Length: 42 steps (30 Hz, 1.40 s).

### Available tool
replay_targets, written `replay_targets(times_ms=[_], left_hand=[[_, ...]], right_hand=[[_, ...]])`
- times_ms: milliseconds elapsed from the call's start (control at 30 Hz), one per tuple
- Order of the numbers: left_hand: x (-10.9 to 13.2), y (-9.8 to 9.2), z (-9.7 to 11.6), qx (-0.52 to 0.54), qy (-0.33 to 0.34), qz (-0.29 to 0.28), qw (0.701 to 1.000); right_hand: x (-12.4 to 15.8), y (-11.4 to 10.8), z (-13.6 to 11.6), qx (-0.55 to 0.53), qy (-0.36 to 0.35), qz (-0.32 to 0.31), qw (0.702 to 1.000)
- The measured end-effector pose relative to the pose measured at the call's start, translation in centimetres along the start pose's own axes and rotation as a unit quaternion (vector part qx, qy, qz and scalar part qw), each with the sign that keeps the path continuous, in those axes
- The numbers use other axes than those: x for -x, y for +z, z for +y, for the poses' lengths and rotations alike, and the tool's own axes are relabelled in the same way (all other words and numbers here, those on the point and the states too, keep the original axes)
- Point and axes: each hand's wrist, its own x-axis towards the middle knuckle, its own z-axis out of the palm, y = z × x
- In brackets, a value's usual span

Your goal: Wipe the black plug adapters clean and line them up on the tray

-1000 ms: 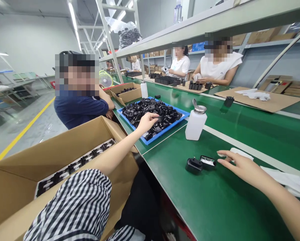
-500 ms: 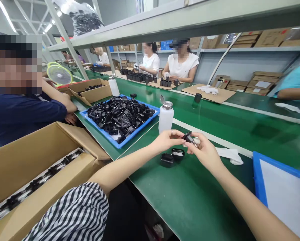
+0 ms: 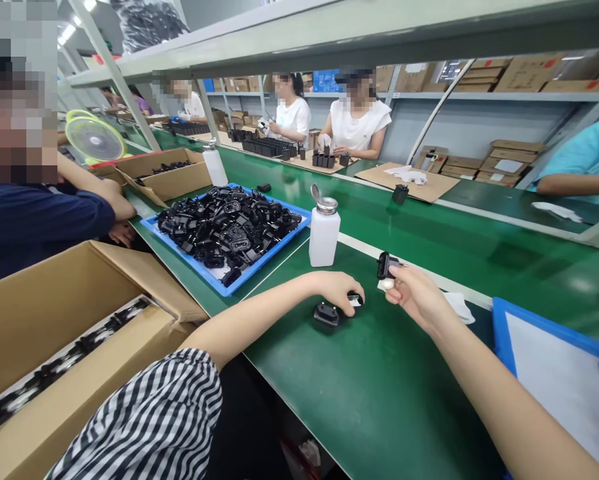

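Observation:
My right hand [image 3: 414, 293] holds a small black plastic part [image 3: 385, 265] upright above the green mat, with a bit of white cloth pinched under it. My left hand [image 3: 340, 291] rests on the mat with its fingers curled over a black part with a white inside [image 3: 355, 299]. A second black part [image 3: 325, 313] lies just left of that hand. A white dispenser bottle [image 3: 323, 231] with a metal top stands behind the left hand.
A blue tray [image 3: 214, 280] heaped with black parts sits to the left. An open cardboard box [image 3: 54, 313] holds rows of parts at near left. Another blue tray [image 3: 554, 373] lies at right. A white cloth [image 3: 460, 308] lies behind my right hand. Other people sit around the line.
My left hand went from the heap in the blue tray to meet my right hand at a black part, then dropped onto the part on the mat. My right hand now holds the part alone.

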Motion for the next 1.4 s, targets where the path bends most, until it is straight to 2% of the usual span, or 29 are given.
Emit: replay_targets(times_ms=[67,133,167,200,267,333,367,467,567,667,800,900,1067,1267,1400], left_hand=[[-0.6,0.5,0.1,-0.036,-0.03,0.084,0.995],[-1.0,1.1,-0.1,-0.024,-0.072,0.187,0.979],[-1.1,1.3,-0.3,0.005,-0.092,0.214,0.972],[-1.1,1.4,-0.6,0.047,-0.109,0.215,0.969],[-0.9,1.4,-1.1,0.14,-0.12,0.16,0.97],[-0.5,1.2,-1.7,0.197,-0.094,0.111,0.97],[-0.4,1.2,-2.0,0.208,-0.07,0.104,0.97],[-0.2,1.5,-2.6,0.178,-0.027,0.15,0.972],[-0.4,2.4,-2.8,0.119,-0.048,0.231,0.964],[-0.4,2.9,-2.6,0.12,-0.038,0.255,0.959],[0.1,2.9,-2.5,0.172,-0.01,0.231,0.958],[0.5,2.6,-2.5,0.192,-0.012,0.234,0.953],[0.6,2.6,-2.4,0.202,-0.015,0.243,0.949],[0.8,2.5,-2.3,0.179,-0.019,0.248,0.952],[0.8,2.6,-2.3,0.132,-0.021,0.253,0.958]], right_hand=[[-0.4,-0.4,0.1,0.021,-0.01,0.01,1.0],[-0.8,-1.0,0.4,0.11,-0.039,0.049,0.992],[-1.0,-1.2,0.5,0.174,-0.058,0.073,0.98],[-1.2,-1.4,0.7,0.243,-0.079,0.094,0.962],[-1.2,-1.4,0.8,0.361,-0.114,0.112,0.919],[-0.9,-1.1,0.9,0.43,-0.136,0.1,0.887],[-0.6,-0.8,0.8,0.453,-0.142,0.089,0.876],[0.3,0.4,0.9,0.512,-0.151,0.058,0.844],[0.8,1.2,1.2,0.556,-0.155,0.04,0.816],[0.7,1.4,1.7,0.579,-0.169,0.023,0.798],[0.3,1.1,1.9,0.573,-0.191,-0.01,0.797],[0.2,0.9,1.9,0.556,-0.204,-0.033,0.805],[0.1,0.7,1.9,0.552,-0.206,-0.032,0.807],[0.1,0.6,1.9,0.558,-0.201,-0.031,0.804],[-0.2,0.5,1.9,0.565,-0.173,-0.041,0.806]])
